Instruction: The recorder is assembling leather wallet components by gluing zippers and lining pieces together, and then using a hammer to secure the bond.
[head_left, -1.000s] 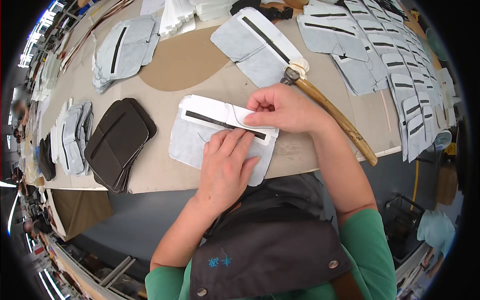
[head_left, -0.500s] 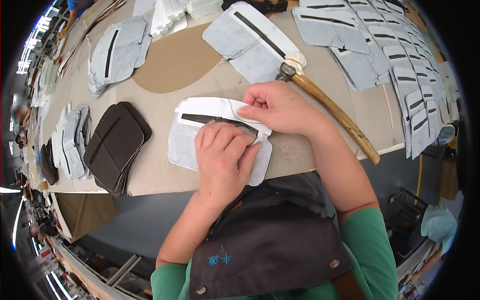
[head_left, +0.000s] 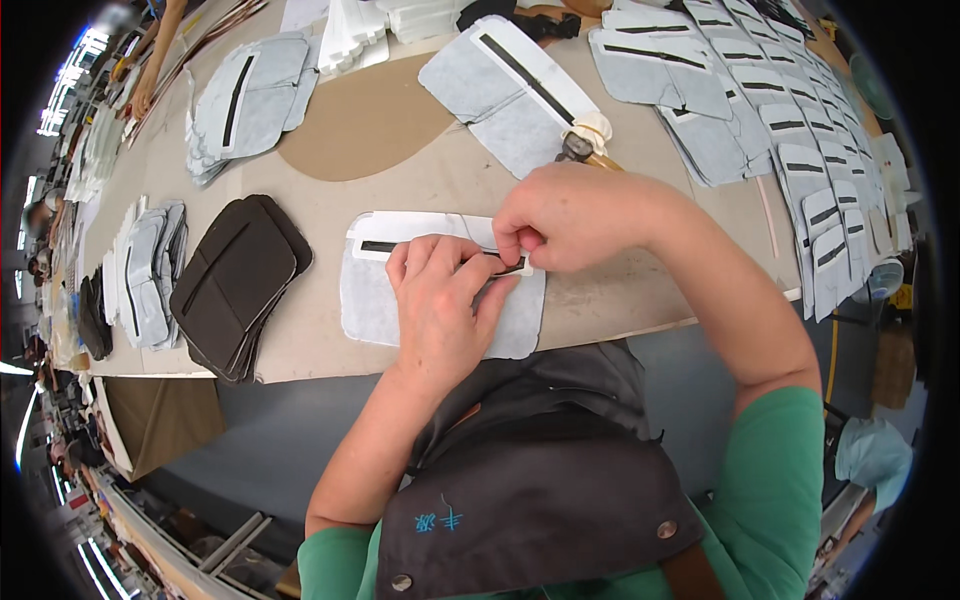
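A grey-white fabric panel (head_left: 368, 305) with rounded corners lies flat on the table in front of me. A white-framed slot with a dark strip (head_left: 378, 246) runs across its upper part. My left hand (head_left: 445, 305) rests on the panel, its fingers bent over the slot and its thumb and forefinger closed on the material at the slot's edge. At the slot's right end, the fingertips of my right hand (head_left: 570, 215) are pinched together; what lies between them is mostly hidden. A loose thread crosses the panel's top edge.
A hammer (head_left: 577, 148) lies behind my right hand, its handle mostly covered. Dark brown panels (head_left: 235, 285) are stacked at left. Similar grey panels lie at the back left (head_left: 250, 110), back middle (head_left: 510, 95) and in overlapping rows at right (head_left: 785, 125). The table's front edge (head_left: 620, 335) is close.
My right hand has moved from the panel's lifted upper edge down to the slot's right end, its elbow swinging outward. That edge now lies flat. My left hand has stayed nearly in place.
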